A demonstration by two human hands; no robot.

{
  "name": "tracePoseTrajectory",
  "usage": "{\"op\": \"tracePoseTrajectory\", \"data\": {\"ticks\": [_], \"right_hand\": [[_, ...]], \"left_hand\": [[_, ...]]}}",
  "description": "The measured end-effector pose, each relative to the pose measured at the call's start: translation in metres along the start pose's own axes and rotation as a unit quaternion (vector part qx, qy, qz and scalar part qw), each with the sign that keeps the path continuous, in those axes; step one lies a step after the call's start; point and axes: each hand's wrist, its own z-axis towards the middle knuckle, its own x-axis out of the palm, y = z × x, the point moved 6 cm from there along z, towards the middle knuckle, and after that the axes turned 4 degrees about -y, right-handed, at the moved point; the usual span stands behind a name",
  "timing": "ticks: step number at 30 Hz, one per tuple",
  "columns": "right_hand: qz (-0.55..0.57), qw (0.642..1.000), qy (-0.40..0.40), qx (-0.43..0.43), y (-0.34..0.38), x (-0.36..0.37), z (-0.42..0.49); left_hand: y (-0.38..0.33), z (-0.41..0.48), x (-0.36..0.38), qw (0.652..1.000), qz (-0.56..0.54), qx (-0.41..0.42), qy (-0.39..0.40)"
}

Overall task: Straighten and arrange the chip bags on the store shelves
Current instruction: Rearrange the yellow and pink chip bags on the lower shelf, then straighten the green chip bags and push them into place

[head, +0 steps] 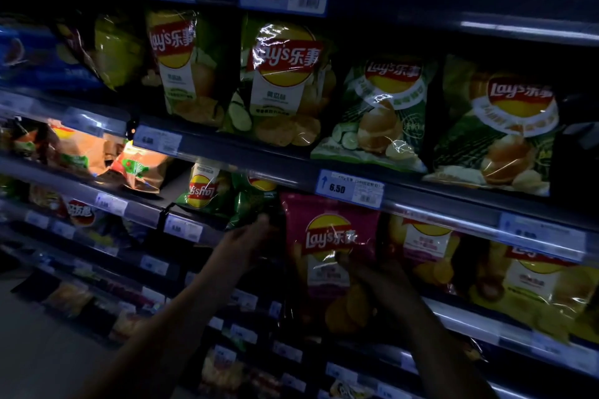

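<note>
A magenta chip bag (327, 230) stands upright on the lower shelf. My right hand (372, 278) holds its front near the middle, fingers curled on the foil. My left hand (249, 240) grips the lower edge of a dark green chip bag (252, 204) just left of the magenta one. Behind that, another green bag (204, 191) lies upside down. On the shelf above stand several green chip bags, two large ones (282, 81) at the centre and two smaller ones (376, 113) to the right.
Yellow chip bags (538, 288) fill the lower shelf to the right. Orange bags (136, 168) lie tumbled on the left-hand bay. Price tags (350, 188) line the shelf rails (243, 155). More shelves of snacks run below my arms. The scene is dim.
</note>
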Motion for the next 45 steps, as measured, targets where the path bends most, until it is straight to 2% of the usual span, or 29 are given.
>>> {"op": "tracePoseTrajectory", "data": {"ticks": [2,4,5,9,12,14,18,21,25,29,32,36,37,40,43,45], "right_hand": [[0.025,0.999,-0.030,-0.018,0.008,-0.001,0.004],[0.034,0.997,-0.054,-0.043,0.016,0.000,0.010],[0.031,0.996,-0.056,-0.058,0.019,0.001,0.012],[-0.061,0.988,-0.087,-0.108,0.024,0.002,0.007],[-0.148,0.970,-0.156,-0.116,0.015,0.000,0.003],[-0.195,0.954,-0.187,-0.128,0.010,0.000,0.002],[-0.295,0.931,-0.184,-0.109,0.008,0.009,0.004],[-0.291,0.923,-0.222,-0.115,0.004,0.010,0.002],[-0.257,0.898,-0.290,-0.209,0.006,0.010,-0.008],[-0.250,0.867,-0.335,-0.271,0.014,0.023,-0.019],[-0.222,0.889,-0.308,-0.255,0.013,0.041,-0.017],[-0.219,0.904,-0.275,-0.242,0.014,0.073,-0.011],[-0.224,0.904,-0.273,-0.242,0.014,0.082,-0.009],[-0.228,0.914,-0.256,-0.216,0.012,0.106,-0.006],[-0.220,0.922,-0.248,-0.200,0.010,0.122,-0.007],[-0.216,0.926,-0.245,-0.188,0.006,0.130,-0.009]], "left_hand": [[0.014,-0.001,0.022,0.992,0.083,-0.008,0.091],[0.023,0.005,0.029,0.972,0.210,0.044,0.092],[0.023,0.008,0.028,0.969,0.231,0.065,0.065],[0.008,0.021,0.022,0.975,0.199,0.095,-0.008],[-0.002,0.036,0.028,0.966,0.224,0.125,-0.036],[-0.004,0.047,0.038,0.960,0.242,0.138,-0.038],[0.016,0.066,0.051,0.955,0.273,0.116,-0.010],[0.028,0.072,0.052,0.956,0.275,0.105,0.004],[0.021,0.068,0.052,0.933,0.328,0.147,-0.012],[0.019,0.062,0.039,0.916,0.357,0.182,0.014],[0.010,0.056,0.004,0.908,0.344,0.236,-0.047],[0.000,0.061,-0.064,0.887,0.304,0.273,-0.214],[-0.001,0.066,-0.077,0.889,0.311,0.253,-0.220],[0.004,0.088,-0.088,0.909,0.342,0.166,-0.170],[0.005,0.104,-0.084,0.896,0.386,0.159,-0.152],[0.005,0.111,-0.085,0.899,0.382,0.159,-0.142]]}}
